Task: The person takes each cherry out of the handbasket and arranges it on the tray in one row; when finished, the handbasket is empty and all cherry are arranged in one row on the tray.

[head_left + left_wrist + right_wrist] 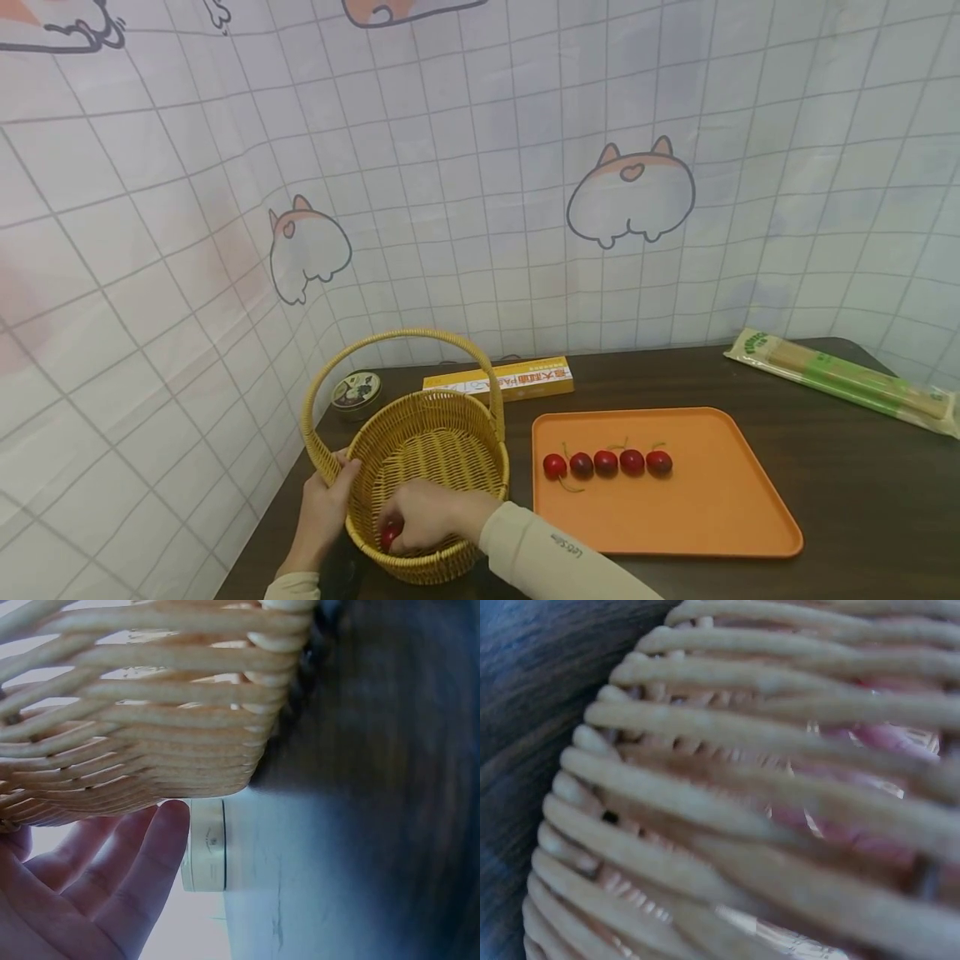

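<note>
A yellow wicker basket with a tall arched handle stands on the dark table. My left hand grips it at its left side, close to the base of the handle, with the thumb at the rim. In the left wrist view the left fingers lie along the outside of the woven wall. My right hand reaches down inside the basket and pinches a red cherry near the front wall. In the right wrist view the weave hides most of that hand. Several cherries with stems sit in a row on an orange tray.
The tray lies right of the basket. Behind the basket are a round tin and a yellow box. A green and clear packet lies at the back right. A white gridded curtain borders the table's back and left.
</note>
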The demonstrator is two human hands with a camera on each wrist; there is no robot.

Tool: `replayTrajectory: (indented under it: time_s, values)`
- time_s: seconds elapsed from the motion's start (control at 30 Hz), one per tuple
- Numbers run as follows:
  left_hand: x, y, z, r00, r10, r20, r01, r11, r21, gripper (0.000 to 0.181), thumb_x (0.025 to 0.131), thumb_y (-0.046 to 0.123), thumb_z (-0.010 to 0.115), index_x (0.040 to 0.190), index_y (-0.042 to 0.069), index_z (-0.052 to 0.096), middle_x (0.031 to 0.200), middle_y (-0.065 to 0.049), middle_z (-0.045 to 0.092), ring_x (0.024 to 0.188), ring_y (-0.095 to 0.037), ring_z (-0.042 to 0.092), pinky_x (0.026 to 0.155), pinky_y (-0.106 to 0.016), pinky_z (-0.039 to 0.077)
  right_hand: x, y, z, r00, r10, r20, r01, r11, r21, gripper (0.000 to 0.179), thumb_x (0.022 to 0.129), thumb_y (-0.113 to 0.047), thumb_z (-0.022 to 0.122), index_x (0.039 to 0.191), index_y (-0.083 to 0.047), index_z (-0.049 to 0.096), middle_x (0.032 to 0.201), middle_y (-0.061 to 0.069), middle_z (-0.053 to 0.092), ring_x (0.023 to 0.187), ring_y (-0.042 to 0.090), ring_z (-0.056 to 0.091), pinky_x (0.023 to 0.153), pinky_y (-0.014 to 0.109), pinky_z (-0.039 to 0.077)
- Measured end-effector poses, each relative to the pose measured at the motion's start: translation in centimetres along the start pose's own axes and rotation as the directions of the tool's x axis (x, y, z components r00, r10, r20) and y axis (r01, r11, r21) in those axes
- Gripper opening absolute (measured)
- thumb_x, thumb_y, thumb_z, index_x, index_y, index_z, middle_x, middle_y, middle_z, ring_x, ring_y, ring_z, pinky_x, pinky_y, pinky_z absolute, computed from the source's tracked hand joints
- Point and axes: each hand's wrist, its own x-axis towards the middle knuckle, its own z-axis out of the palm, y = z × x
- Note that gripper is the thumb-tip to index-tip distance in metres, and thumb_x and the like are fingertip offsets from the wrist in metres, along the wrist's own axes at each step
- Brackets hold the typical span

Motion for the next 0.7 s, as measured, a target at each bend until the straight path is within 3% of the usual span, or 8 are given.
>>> replayTrajectory:
  time_s: [0.2,0.7]
  values:
    - [0.0,0.0,0.1,1.0,-0.008,0.0,0.008,1.0,-0.002,0.024,0.1,0.029,0.056,0.097,0.004,0.056,0.126,-0.014,0.063,0.104,-0.011,0.059,0.085,-0.018,0.045,-0.3,0.2,-0.1,0.998,0.069,0.007,-0.069,0.998,0.01,0.016,0.084,-0.019,0.074,0.1,-0.015,0.073,0.08,-0.012,0.064,0.071,-0.001,0.055,0.064,0.016,0.045]
    - [-0.2,0.0,0.0,1.0,0.017,-0.005,-0.017,1.0,-0.016,0.022,0.1,0.026,0.056,0.096,0.004,0.055,0.123,-0.014,0.064,0.098,-0.008,0.058,0.083,-0.019,0.045,-1.8,0.8,-1.6,0.996,0.077,-0.045,-0.072,0.993,0.089,0.025,0.088,-0.018,0.072,0.113,-0.014,0.069,0.093,-0.011,0.066,0.084,-0.001,0.057,0.072,0.018,0.047]
